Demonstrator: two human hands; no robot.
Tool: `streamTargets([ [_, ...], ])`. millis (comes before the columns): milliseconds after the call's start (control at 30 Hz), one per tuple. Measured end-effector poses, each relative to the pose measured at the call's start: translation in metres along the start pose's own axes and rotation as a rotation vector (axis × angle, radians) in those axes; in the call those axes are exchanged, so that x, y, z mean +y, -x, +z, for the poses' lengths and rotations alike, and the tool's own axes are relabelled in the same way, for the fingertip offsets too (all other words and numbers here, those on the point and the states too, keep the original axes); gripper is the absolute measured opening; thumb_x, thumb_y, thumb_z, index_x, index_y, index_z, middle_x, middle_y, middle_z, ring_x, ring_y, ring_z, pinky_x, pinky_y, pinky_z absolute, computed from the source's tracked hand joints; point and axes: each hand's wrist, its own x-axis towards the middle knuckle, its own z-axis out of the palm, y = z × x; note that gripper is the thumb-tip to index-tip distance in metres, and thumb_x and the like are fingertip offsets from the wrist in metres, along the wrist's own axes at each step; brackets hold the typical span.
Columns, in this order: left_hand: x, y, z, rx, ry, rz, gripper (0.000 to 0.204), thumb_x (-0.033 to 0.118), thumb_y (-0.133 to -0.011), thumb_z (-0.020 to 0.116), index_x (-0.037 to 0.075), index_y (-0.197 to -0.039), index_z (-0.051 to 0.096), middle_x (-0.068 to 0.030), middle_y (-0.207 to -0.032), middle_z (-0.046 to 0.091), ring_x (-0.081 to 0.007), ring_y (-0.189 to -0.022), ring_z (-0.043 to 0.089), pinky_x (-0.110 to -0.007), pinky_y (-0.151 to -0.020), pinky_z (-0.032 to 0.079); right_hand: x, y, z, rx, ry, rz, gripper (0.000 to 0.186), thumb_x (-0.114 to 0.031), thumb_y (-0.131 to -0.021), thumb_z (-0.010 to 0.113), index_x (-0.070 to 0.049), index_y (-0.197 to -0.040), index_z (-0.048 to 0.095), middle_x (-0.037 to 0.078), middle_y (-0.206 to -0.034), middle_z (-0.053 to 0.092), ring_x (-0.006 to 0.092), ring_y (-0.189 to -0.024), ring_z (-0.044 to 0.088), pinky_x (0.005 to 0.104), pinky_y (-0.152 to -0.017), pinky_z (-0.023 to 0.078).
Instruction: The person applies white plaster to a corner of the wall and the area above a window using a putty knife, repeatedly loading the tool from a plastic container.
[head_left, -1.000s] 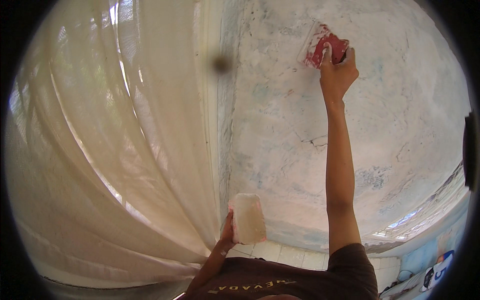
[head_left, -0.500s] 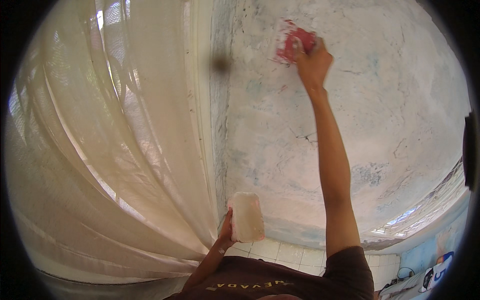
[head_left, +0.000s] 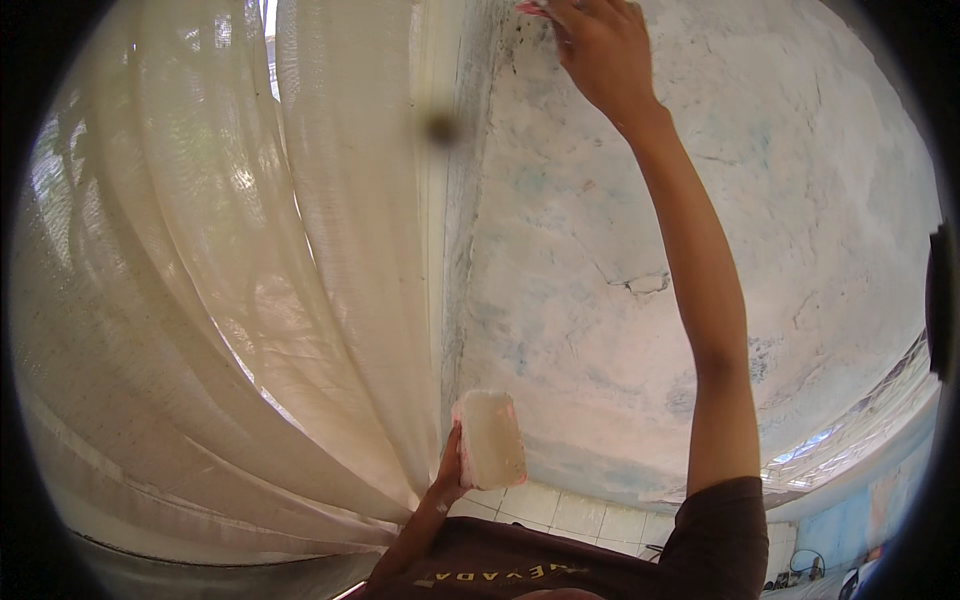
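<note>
My left hand (head_left: 452, 465) is wrapped round the side of a rectangular plastic tub (head_left: 492, 440), whose inside looks pale, with pinkish smears on its rim. Up at the top edge of the view, my right hand (head_left: 605, 55) is closed on a flat red putty spreader (head_left: 533, 8). Only a sliver of the spreader shows; the rest lies behind the fingers or beyond the frame. It is close to the patchy white wall (head_left: 570, 220), near the wall's left corner; whether it touches cannot be told.
A long cream curtain (head_left: 340, 250) hangs down the left, right beside the tub and my left arm. Cracks and bluish patches mark the wall. White floor tiles (head_left: 575, 515) show below, with a light blue wall (head_left: 835, 520) and a few small objects at the lower right.
My right hand has moved up and left with the red spreader, which is now mostly out of frame. The tub in my left hand has hardly moved.
</note>
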Motion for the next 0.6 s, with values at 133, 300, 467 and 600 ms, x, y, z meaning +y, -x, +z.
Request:
streamTargets([
  [133, 0.001, 0.007, -0.007, 0.089, 0.028, -0.035, 0.069, 0.059, -0.107, 0.036, 0.012, -0.158, 0.034, -0.0102, -0.152, 0.049, -0.0268, -0.134, 0.054, -0.047, -0.111, 0.047, 0.004, 0.020, 0.046, -0.015, 0.364, -0.138, 0.024, -0.017, -0.092, 0.062, -0.006, -0.110, 0.072, 0.009, -0.115, 0.070, 0.0304, -0.111, 0.063, 0.0476, -0.098, 0.047],
  [300, 0.015, 0.018, 0.019, 0.052, -0.029, -0.024, 0.069, 0.059, -0.107, 0.033, 0.012, -0.158, 0.032, -0.0114, -0.153, 0.048, -0.0296, -0.136, 0.053, -0.049, -0.112, 0.046, -0.039, 0.165, 0.083, -0.340, -0.114, -0.203, 0.036, -0.025, -0.090, 0.067, 0.001, -0.115, 0.070, 0.012, -0.108, 0.064, 0.0289, -0.105, 0.060, 0.0445, -0.094, 0.049],
  [467, 0.015, 0.009, 0.019, -0.219, 0.045, -0.070, 0.069, 0.058, -0.107, 0.031, 0.012, -0.159, 0.032, -0.0122, -0.153, 0.047, -0.0313, -0.138, 0.051, -0.050, -0.114, 0.045, -0.098, 0.238, 0.029, -0.534, 0.009, -0.412, 0.032, -0.011, -0.081, 0.067, 0.002, -0.110, 0.072, 0.010, -0.112, 0.065, 0.0267, -0.102, 0.060, 0.0412, -0.091, 0.049],
  [600, 0.009, 0.002, -0.009, -0.120, 0.034, -0.012, 0.070, 0.060, -0.107, 0.030, 0.012, -0.159, 0.032, -0.0122, -0.153, 0.048, -0.0292, -0.137, 0.052, -0.050, -0.114, 0.044, -0.071, 0.141, 0.002, -0.342, -0.073, -0.117, 0.042, 0.000, -0.082, 0.060, -0.023, -0.114, 0.077, 0.004, -0.127, 0.069, 0.0265, -0.106, 0.064, 0.0430, -0.086, 0.050],
])
